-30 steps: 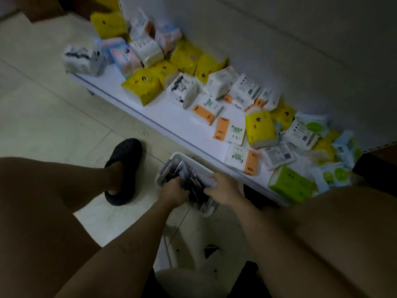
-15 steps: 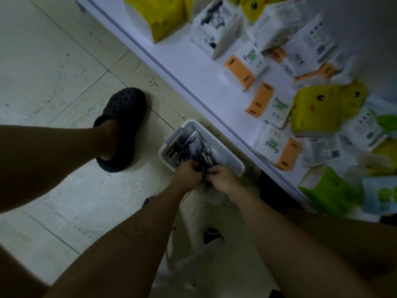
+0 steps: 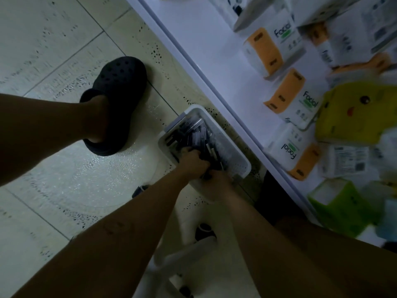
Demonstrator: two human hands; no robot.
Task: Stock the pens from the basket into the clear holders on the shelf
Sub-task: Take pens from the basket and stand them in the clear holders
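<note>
A white plastic basket (image 3: pixel 236 155) sits on the tiled floor beside the low white shelf (image 3: pixel 206 67). It is filled with several dark pens (image 3: pixel 193 134). My left hand (image 3: pixel 192 163) is inside the basket with its fingers curled round a bunch of pens. My right hand (image 3: pixel 217 183) is at the basket's near end, touching the left hand and gripping dark pens there. No clear holders are in view.
Tissue packs (image 3: pixel 294 106) with orange ends, a yellow pack (image 3: pixel 352 117) and a green pack (image 3: pixel 341 205) lie on the shelf. My foot in a black clog (image 3: pixel 117 100) stands left of the basket. A white stool base with castors (image 3: pixel 184 252) lies below my arms.
The camera has dipped closer to the basket. Both hands have dug deeper into the pens and closed together at the near end.
</note>
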